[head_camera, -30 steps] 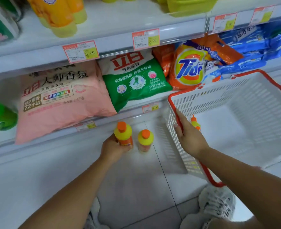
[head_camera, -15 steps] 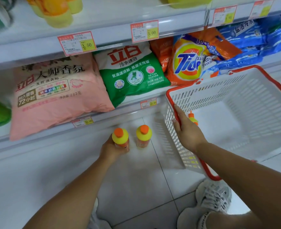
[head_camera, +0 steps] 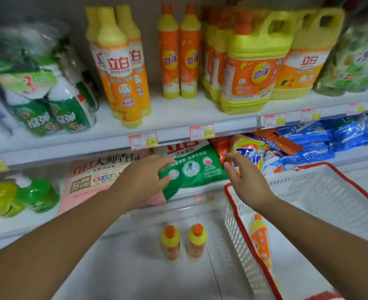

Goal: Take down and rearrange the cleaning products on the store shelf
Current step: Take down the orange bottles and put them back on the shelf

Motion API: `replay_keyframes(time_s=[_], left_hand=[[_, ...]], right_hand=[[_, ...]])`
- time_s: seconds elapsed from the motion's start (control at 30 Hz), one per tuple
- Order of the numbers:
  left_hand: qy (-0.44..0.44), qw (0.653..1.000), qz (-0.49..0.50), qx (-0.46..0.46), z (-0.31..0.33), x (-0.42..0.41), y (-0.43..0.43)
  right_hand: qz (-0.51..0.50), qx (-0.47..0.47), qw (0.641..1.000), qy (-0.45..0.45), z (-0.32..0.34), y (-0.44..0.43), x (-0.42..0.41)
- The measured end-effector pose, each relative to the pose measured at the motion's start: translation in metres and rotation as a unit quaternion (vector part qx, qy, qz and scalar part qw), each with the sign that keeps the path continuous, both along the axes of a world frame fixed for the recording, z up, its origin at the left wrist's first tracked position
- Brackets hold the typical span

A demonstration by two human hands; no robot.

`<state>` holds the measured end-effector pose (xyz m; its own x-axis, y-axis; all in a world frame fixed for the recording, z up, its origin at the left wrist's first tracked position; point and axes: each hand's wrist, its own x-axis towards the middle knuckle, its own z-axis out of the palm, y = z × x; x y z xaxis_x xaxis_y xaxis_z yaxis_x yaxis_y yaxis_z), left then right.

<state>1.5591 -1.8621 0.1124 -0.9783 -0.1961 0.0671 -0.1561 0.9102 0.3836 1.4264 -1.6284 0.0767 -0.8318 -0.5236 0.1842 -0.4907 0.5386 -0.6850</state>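
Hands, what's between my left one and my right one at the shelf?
The green bag lies between the left hand and the right hand, as the head view shows. The left fingers are at its edge.

Detergent bag (head_camera: 197,169): green with white top. Neighbouring bag (head_camera: 96,178): pale pink. Floor bottles (head_camera: 170,243): orange caps, yellow shoulders, orange labels. Basket (head_camera: 298,187): white lattice, red rim.
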Motion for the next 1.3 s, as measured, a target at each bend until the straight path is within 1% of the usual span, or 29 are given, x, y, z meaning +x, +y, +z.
replay_keyframes(time_s=[0.07, 0.13, 0.17, 0.23, 0.37, 0.5, 0.63, 0.7, 0.77, 0.83, 0.93, 1.0, 1.1, 1.2, 1.3], left_hand=[[0.092, 0.996, -0.014, -0.011, 0.024, -0.022, 0.005], [0.145, 0.989, -0.022, -0.026, 0.038, -0.047, 0.006], [0.155, 0.987, -0.024, -0.042, 0.041, -0.06, 0.003], [0.147, 0.985, -0.023, -0.084, 0.043, -0.087, -0.006], [0.112, 0.984, -0.023, -0.133, 0.035, -0.132, -0.03], [0.071, 0.986, -0.028, -0.148, 0.026, -0.145, -0.042], [0.091, 0.988, -0.036, -0.12, 0.021, -0.146, -0.044], [0.095, 0.989, -0.031, -0.105, 0.018, -0.146, -0.045], [0.097, 0.987, -0.033, -0.121, 0.016, -0.146, -0.044], [0.128, 0.984, -0.03, -0.122, 0.011, -0.146, -0.047], [0.196, 0.975, -0.037, -0.094, 0.01, -0.142, -0.049], [0.225, 0.972, -0.027, -0.067, 0.011, -0.133, -0.049], [0.235, 0.972, 0.022, 0.0, 0.016, -0.114, -0.045], [0.232, 0.972, 0.031, 0.018, 0.028, -0.095, -0.033], [0.235, 0.97, 0.033, 0.045, 0.05, -0.076, -0.015]], right_hand=[[0.01, -0.066, 0.997, 0.025, 0.033, -0.023, -0.013], [0.012, -0.109, 0.993, 0.039, 0.06, -0.045, -0.031], [0.013, -0.123, 0.991, 0.044, 0.07, -0.057, -0.041], [0.017, -0.141, 0.988, 0.066, 0.083, -0.081, -0.065], [0.03, -0.134, 0.987, 0.084, 0.096, -0.131, -0.111], [0.048, -0.169, 0.984, 0.029, 0.106, -0.171, -0.151], [0.034, -0.189, 0.981, -0.031, 0.108, -0.193, -0.18], [0.022, -0.189, 0.981, -0.036, 0.108, -0.201, -0.186], [0.004, -0.2, 0.979, -0.032, 0.106, -0.209, -0.187], [-0.013, -0.221, 0.975, -0.027, 0.103, -0.215, -0.188], [-0.023, -0.242, 0.97, -0.026, 0.103, -0.214, -0.186], [-0.023, -0.255, 0.966, -0.028, 0.104, -0.204, -0.173], [-0.017, -0.274, 0.96, -0.059, 0.11, -0.185, -0.147], [0.008, -0.305, 0.945, -0.115, 0.125, -0.164, -0.114], [0.049, -0.309, 0.939, -0.146, 0.139, -0.139, -0.075]])
